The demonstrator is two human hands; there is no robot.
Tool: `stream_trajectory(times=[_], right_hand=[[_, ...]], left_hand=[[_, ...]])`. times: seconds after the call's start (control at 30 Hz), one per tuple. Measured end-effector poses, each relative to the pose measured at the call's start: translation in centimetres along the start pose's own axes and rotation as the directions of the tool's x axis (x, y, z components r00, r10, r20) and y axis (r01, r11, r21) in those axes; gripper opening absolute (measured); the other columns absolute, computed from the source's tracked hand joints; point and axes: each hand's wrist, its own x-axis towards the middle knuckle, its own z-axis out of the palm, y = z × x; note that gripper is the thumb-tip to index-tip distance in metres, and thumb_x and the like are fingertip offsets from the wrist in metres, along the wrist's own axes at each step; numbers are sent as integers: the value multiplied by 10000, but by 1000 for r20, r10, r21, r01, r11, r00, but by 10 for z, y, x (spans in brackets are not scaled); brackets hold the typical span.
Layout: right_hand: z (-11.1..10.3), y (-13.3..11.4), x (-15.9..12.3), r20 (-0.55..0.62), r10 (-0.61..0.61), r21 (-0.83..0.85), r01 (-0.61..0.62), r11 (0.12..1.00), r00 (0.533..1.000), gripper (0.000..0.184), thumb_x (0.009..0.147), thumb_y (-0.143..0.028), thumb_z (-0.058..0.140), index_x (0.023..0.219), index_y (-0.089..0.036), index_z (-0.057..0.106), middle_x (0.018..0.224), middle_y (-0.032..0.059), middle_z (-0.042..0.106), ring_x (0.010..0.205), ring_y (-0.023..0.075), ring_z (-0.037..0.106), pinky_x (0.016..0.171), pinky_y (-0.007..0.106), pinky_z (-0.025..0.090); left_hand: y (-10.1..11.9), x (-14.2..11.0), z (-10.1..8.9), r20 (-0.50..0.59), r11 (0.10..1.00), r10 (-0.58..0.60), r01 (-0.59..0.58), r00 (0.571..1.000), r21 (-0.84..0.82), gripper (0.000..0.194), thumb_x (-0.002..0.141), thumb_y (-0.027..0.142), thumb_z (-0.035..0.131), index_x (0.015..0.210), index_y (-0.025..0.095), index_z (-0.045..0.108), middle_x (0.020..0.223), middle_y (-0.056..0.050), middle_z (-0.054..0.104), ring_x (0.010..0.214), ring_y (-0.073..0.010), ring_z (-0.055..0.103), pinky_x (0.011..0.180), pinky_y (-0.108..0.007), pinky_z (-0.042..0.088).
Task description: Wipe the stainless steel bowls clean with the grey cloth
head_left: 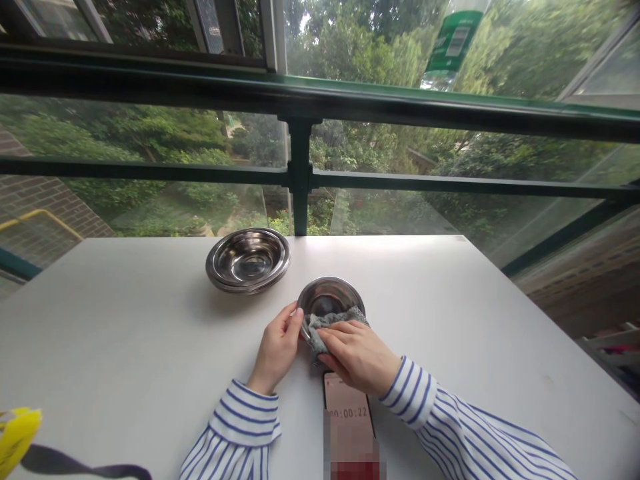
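A shiny metal bowl [327,291] is tilted a little toward me above the white table. My left hand [278,343] grips its left rim, thumb on the inner side and fingers behind. Bunched over the bowl's near side is a grey cloth [320,331], its right edge finely checked. My right hand [353,350] presses this cloth against the bowl with its fingers closed over it. Part of the bowl's near wall is hidden by the cloth and hand.
Left of the bowl sits a stack of wider metal bowls [249,260]. A phone [349,413] with a running timer lies below my right hand. The white table [150,360] ends at a dark railing [300,173]. A green-labelled bottle [454,41] stands on the rail. Something yellow [19,433] lies front left.
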Motion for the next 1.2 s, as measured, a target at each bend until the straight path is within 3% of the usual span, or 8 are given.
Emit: stream_trajectory(times=[0.1,0.33,0.77,0.93,1.1,1.2], right_hand=[[2,-2,1,-27,13,-10,-13,1000,1000,322,874,-300,418,1145,-142,491,1065,112,629,978,204,546,784,320,386],[6,-9,16,-7,82,41,-81,996,997,373,885,-304,376,1200,-119,451,1104,102,606,1018,220,502,822,334,405],[-19,11,-6,113,-77,-19,79,997,991,317,863,-279,442,1144,-146,503,1083,88,617,986,199,536,853,332,367],[-7,0,7,55,-19,-3,19,1000,998,351,860,-291,434,1169,-129,469,1052,101,620,971,216,519,808,338,402],[9,-10,21,-59,45,12,-44,999,997,403,871,-284,407,1232,-104,403,1133,137,572,1033,223,480,829,345,416],[7,-9,19,-26,23,-15,-24,1000,999,410,871,-283,410,1237,-98,402,1140,138,572,1048,229,479,829,349,414]], left_hand=[[2,-2,1,75,999,-24,28,997,-46,399,820,362,456,1141,142,547,712,-3,637,705,-161,580,646,-242,453],[6,-3,2,128,991,53,-36,990,-129,375,836,295,436,1175,172,538,1037,-43,654,908,-173,587,825,-272,441],[4,0,-1,127,995,83,-75,988,-72,411,837,315,455,1215,162,513,979,-37,666,811,-148,596,785,-251,445],[2,-1,-3,128,995,91,-95,988,21,431,846,330,438,1239,162,488,851,-15,669,724,-144,584,698,-244,462],[0,1,-6,95,992,125,-125,988,-4,397,832,316,469,1202,182,524,1006,-28,658,871,-157,591,820,-245,433],[-1,1,-6,80,994,109,-110,991,8,394,832,328,468,1189,171,530,933,-27,674,799,-151,602,745,-233,453]])
